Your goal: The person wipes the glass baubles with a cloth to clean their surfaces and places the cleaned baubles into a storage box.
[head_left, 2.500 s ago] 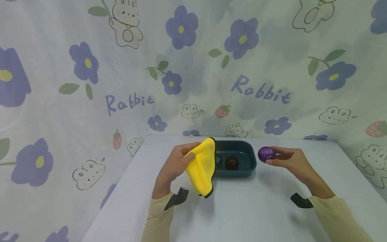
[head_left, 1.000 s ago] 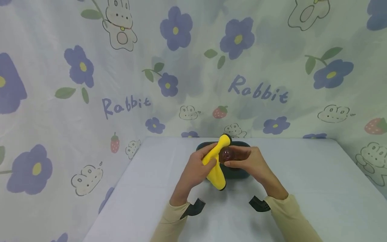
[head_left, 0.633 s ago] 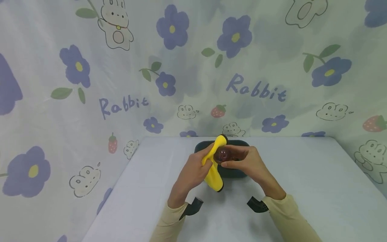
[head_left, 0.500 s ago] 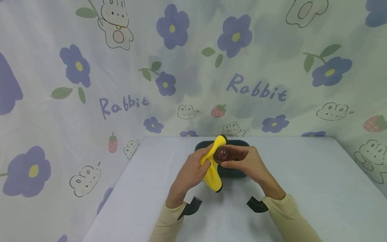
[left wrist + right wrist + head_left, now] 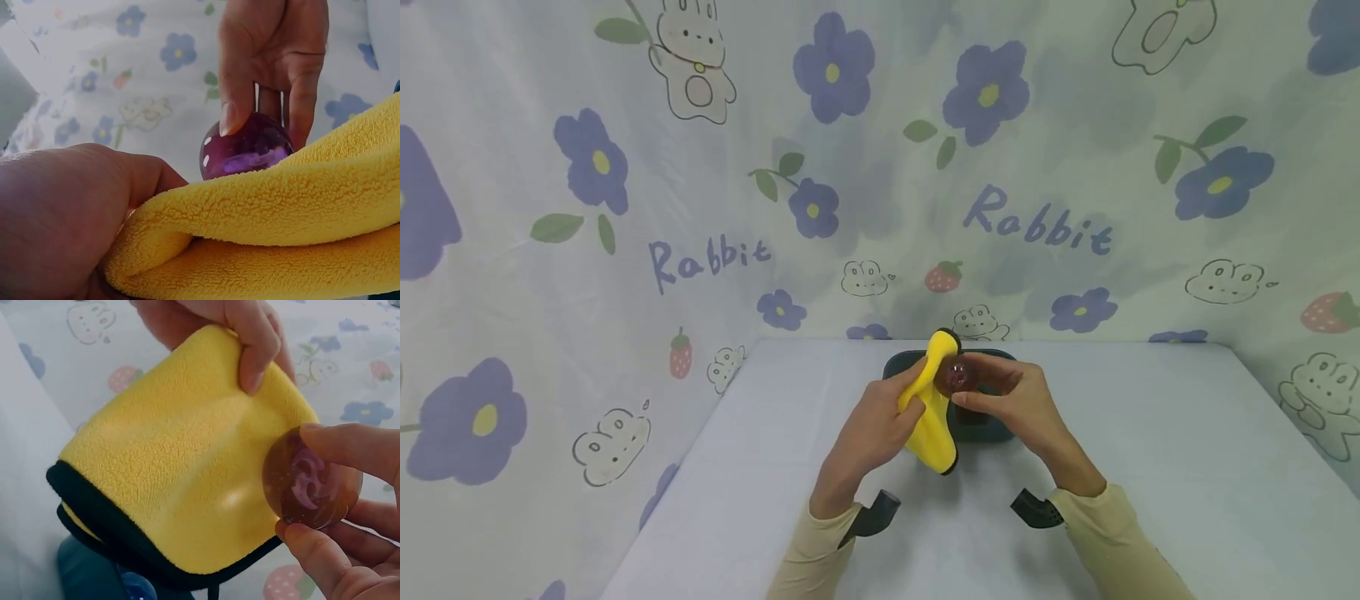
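A yellow plush cloth [image 5: 931,437] with dark edging hangs folded from my left hand [image 5: 874,417], pinched between thumb and fingers. My right hand [image 5: 1018,404] holds a clear purple ball [image 5: 957,377] by its fingertips, against or very close to the cloth. Inside the ball, the right wrist view shows a pale swirl emblem [image 5: 306,478]. From the left wrist, part of the purple ball [image 5: 244,150] is hidden behind the fold of cloth. Both hands are over a dark teal bin [image 5: 992,432], covering much of it.
A blue ball [image 5: 137,586] shows in the bin below the cloth in the right wrist view. White covering spreads over the table [image 5: 775,433], and a flower-and-rabbit curtain [image 5: 895,208] rises behind it. Black mounts [image 5: 877,512] stick out at both wrists.
Since the oldest frame, my right hand has carried the ball left to the cloth, and my left hand has moved right over the bin. Over the last half second, the ball rises slightly.
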Available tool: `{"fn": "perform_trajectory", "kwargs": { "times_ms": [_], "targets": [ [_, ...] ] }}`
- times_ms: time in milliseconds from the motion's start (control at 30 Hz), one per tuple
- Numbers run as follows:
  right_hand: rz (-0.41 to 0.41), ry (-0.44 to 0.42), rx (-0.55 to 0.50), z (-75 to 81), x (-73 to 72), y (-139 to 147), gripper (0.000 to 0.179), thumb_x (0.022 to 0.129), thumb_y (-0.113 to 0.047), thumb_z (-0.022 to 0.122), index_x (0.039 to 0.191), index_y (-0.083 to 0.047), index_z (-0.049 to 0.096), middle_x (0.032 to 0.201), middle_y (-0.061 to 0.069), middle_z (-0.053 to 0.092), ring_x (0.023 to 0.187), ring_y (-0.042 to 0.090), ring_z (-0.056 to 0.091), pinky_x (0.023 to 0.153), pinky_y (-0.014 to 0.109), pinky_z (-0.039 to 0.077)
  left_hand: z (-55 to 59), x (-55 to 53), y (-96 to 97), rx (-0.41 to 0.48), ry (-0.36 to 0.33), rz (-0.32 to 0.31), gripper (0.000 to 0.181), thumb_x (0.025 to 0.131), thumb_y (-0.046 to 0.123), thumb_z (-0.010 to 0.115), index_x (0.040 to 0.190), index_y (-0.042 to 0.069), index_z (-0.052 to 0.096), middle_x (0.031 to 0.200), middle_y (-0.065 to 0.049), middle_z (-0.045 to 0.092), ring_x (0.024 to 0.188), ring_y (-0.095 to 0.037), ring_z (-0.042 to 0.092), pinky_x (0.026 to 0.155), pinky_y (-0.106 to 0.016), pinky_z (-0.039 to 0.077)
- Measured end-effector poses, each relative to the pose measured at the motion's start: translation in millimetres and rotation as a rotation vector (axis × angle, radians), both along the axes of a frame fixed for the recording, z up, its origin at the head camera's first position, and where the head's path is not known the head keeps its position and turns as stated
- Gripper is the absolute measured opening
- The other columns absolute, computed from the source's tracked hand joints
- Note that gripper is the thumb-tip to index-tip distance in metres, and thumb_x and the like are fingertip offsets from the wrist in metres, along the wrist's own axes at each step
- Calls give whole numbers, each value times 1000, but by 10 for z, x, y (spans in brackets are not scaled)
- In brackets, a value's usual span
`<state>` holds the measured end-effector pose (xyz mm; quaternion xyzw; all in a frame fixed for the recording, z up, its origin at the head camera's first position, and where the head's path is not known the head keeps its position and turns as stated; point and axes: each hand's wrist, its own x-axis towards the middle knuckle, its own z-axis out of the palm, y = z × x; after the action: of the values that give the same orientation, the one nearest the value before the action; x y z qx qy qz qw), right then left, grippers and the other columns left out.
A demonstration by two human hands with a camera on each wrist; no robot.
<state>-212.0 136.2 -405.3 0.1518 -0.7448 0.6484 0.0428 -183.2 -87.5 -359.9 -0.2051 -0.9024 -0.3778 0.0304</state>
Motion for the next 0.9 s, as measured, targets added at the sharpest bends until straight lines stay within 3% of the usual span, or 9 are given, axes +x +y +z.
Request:
{"fn": "perform_trajectory", "kwargs": {
  "times_ms": [233,433,600,800,900],
  "targets": [
    [-2,-17,-42,-21,-6,9,55,83,-14,85,135,-11,68,137,13,68,118,12,70,90,23,59,-8,40,15,3,32,0,56,98,10,51,154,9,48,96,-6,67,77,-14,58,69,-22,51],
    [29,-15,-51,-59,-13,3,55,83,-12,84,135,-9,66,138,15,66,122,23,70,89,25,60,-21,67,35,14,63,1,54,99,11,52,152,10,51,104,-7,71,81,-14,59,74,-22,53],
    [2,-18,-8,-83,-15,14,58,83,-16,85,137,-11,66,137,13,68,120,30,69,88,24,60,-38,81,55,42,88,-20,53,98,11,52,151,12,54,114,-7,72,83,-14,59,78,-24,54],
    [84,-11,12,-76,-30,10,44,85,-22,84,127,-20,72,116,13,77,102,23,74,82,31,62,-42,80,83,52,125,-34,51,99,10,53,150,14,56,115,-5,71,82,-13,58,78,-24,53],
    [111,-11,29,-74,-33,4,38,85,-22,84,121,-19,74,111,10,79,100,23,75,83,32,63,-41,74,90,45,144,-49,51,99,8,53,149,14,57,120,-5,71,78,-12,57,74,-23,51]
  ]
}}
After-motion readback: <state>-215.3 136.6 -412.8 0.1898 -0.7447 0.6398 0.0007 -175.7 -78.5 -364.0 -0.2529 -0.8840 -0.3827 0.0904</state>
